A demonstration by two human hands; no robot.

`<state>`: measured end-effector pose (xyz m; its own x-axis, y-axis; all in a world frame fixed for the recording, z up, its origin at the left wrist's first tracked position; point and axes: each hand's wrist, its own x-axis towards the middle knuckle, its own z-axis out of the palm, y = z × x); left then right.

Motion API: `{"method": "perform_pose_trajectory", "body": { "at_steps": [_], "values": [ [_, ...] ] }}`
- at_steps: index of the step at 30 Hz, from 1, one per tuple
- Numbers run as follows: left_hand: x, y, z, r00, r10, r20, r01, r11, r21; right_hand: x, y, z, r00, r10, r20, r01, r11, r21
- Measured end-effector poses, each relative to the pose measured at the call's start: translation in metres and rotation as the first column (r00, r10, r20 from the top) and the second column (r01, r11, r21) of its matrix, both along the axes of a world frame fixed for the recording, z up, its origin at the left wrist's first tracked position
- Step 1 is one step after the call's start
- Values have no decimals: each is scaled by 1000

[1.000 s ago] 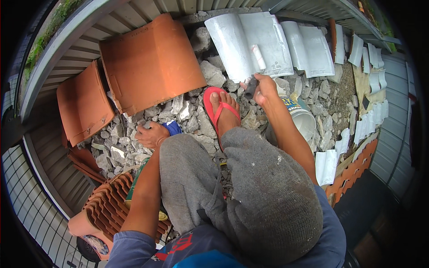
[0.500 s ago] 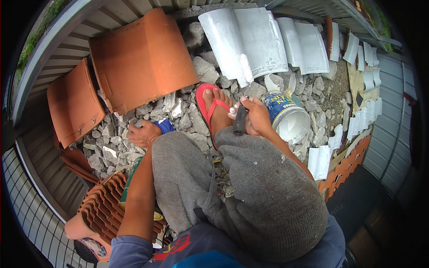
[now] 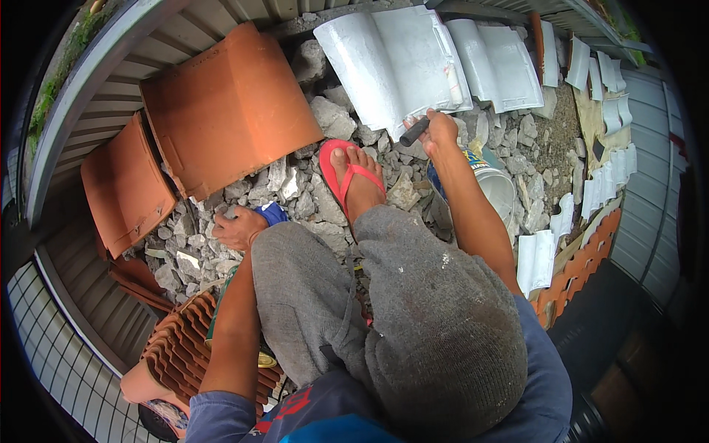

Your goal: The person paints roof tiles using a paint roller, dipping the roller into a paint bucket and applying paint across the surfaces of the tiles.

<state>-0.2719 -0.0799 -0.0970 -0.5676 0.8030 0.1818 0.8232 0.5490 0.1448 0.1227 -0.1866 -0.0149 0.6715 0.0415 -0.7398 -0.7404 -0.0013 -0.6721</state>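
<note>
My right hand (image 3: pixel 441 133) is closed round the black handle of a small paint roller (image 3: pixel 414 132). The roller's white sleeve lies against the right side of a white-painted roof tile (image 3: pixel 413 55), close to its lower corner. Behind my right forearm, partly hidden, a paint can (image 3: pixel 496 189) with a blue label leans on its side among the rubble, its mouth facing me. My left hand (image 3: pixel 238 227) is empty, fingers apart, low over the broken stones beside my left foot's blue sandal (image 3: pixel 273 213); my left wrist is by my knee.
Two unpainted orange tiles (image 3: pixel 233 107) lie at the left. A second white tile (image 3: pixel 496 66) adjoins the one under the roller, and smaller white pieces (image 3: pixel 535 262) line the right side. Grey rubble (image 3: pixel 332 118) covers the ground. Stacked orange tiles (image 3: pixel 185 332) stand near left, by corrugated metal walls.
My right hand has moved forward and to the right, away from the can. The roller has shifted from the tile's lower left part to its right side. My left hand stays in place.
</note>
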Motion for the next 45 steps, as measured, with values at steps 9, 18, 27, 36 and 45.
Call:
{"method": "perform_pose_trajectory", "body": {
  "at_steps": [9, 18, 27, 36, 45],
  "values": [
    [-11, 3, 0, 1000, -4, -10, 4, 1000, 7, -59, -6, 16, 931, 317, -183, -311, 948, 64],
    [-7, 2, -3, 1000, 3, -23, -2, 999, 33, 15, -2, -8, 996, 19, 93, -17, 1000, -21],
    [1, -1, 1, 1000, -16, 4, 15, 1000, 11, 7, -24, -22, 987, 60, 149, -44, 993, -110],
    [-8, 1, -2, 1000, -9, -4, 9, 998, 55, -87, -24, 58, 827, 537, -169, -547, 837, -20],
    [-7, 0, 3, 999, -33, 29, 33, 999, -8, -72, -26, 83, 790, 611, -40, -613, 788, -61]
  ]
}}
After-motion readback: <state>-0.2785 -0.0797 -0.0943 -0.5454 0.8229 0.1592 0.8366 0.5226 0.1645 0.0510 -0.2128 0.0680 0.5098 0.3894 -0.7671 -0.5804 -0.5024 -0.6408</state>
